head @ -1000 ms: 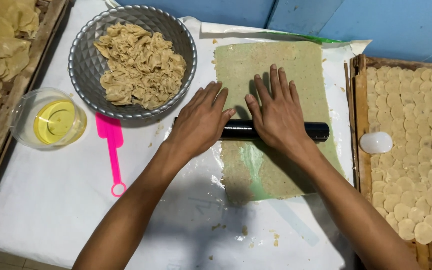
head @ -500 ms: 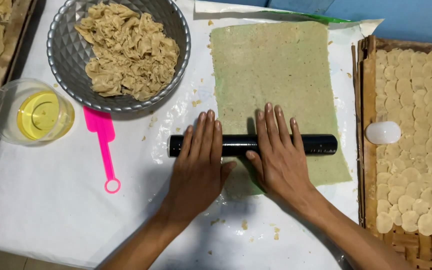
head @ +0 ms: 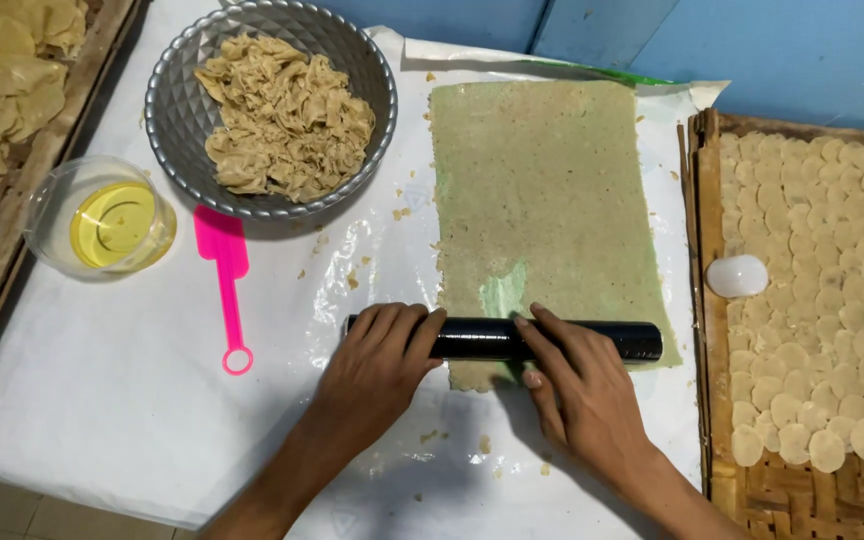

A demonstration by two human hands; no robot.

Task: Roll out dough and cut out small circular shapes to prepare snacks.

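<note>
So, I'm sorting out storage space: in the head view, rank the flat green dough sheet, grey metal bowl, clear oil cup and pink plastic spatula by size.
1. Flat green dough sheet
2. Grey metal bowl
3. Clear oil cup and pink plastic spatula: unsure; the spatula is longer, the cup wider.

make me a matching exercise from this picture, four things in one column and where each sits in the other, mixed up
Things:
1. black rolling pin
2. pink scraper
3. metal bowl of dough scraps
4. small white cutter

Places:
a. on the woven tray of cut rounds, at the right
b. under both hands, across the near end of the flat dough sheet
c. on the white sheet, between the cup of yellow oil and the dough sheet
d. at the far left of the white sheet, beyond the scraper

Pairs: 1-b, 2-c, 3-d, 4-a
</note>
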